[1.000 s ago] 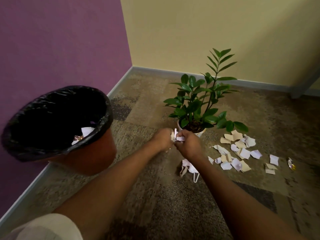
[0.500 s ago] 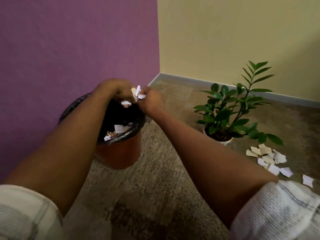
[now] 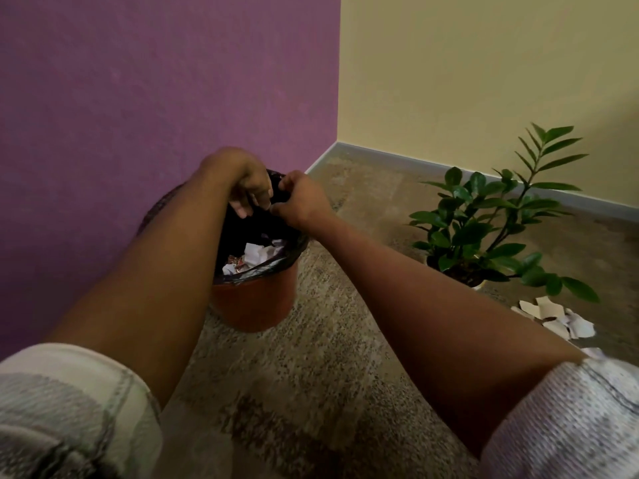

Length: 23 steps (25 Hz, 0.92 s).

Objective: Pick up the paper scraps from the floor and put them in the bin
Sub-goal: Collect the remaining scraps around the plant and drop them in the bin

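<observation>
Both hands hang over the mouth of the bin [image 3: 256, 299], an orange tub lined with a black bag [image 3: 276, 262] and standing against the purple wall [image 3: 155, 98]. The left hand [image 3: 242, 181] has its fingers drooping loose toward the opening with nothing visible in them. The right hand [image 3: 301, 198] is half curled, thumb near the fingertips; I cannot tell whether a last sliver is pinched there, since the dark liner behind hides any edge. White scraps in the bin [image 3: 259, 252] lie on the bottom beside a crumpled wrapper. More paper scraps [image 3: 560, 316] sit on the carpet [image 3: 328, 375] just in front of the potted plant [image 3: 484, 219], well apart from the bin, so the task looks only partly done.

These bits should weigh next to nothing and bend freely (they will flutter if dropped from high). Thin and flat on carpet pile, they are best taken by sliding fingertips under an edge or by raking several together into a bunch, keeping clear of the plant's leaves
</observation>
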Motion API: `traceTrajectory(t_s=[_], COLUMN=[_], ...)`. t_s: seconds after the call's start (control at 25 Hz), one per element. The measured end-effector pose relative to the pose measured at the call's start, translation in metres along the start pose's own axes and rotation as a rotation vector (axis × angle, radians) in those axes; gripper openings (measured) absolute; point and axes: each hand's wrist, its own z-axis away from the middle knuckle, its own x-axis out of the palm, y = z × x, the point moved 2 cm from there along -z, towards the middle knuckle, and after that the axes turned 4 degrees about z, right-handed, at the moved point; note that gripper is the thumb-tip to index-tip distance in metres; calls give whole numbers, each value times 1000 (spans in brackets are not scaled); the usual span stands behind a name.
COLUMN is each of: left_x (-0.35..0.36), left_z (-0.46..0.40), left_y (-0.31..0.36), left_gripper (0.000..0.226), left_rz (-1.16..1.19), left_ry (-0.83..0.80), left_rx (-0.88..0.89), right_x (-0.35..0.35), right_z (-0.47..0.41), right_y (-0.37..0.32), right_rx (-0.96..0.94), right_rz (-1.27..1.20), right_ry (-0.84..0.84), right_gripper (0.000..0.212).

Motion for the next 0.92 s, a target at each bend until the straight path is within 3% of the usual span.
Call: traceTrajectory(t_s=[0.2,0.4,0.56,0.8,0.84,0.92], left_x=[24,94,185,311,328,358], left_z=[-8,0,-4,-22,-28,-41], left_y=[58,133,163,161,155,141], left_gripper=[4,11,16,11,15,49], left_rz=[-32,-30,-91,-203,-240,-393], left_ry=[43,-77,-199,-253,-243,-232], left_rx=[126,353,438,589,613,606], right_x=[-48,-103,-118,-89,-85,-82], right_z=[17,59,108,178,189,211], right_y=[27,91,158,265,282,312], right_rx=[-20,51,106,396,416,505], right_rz=[-125,-87,-28,-42,10,79], right_ry=[175,293,298,198,172,130], right_gripper=[11,6,5,10,10,8])
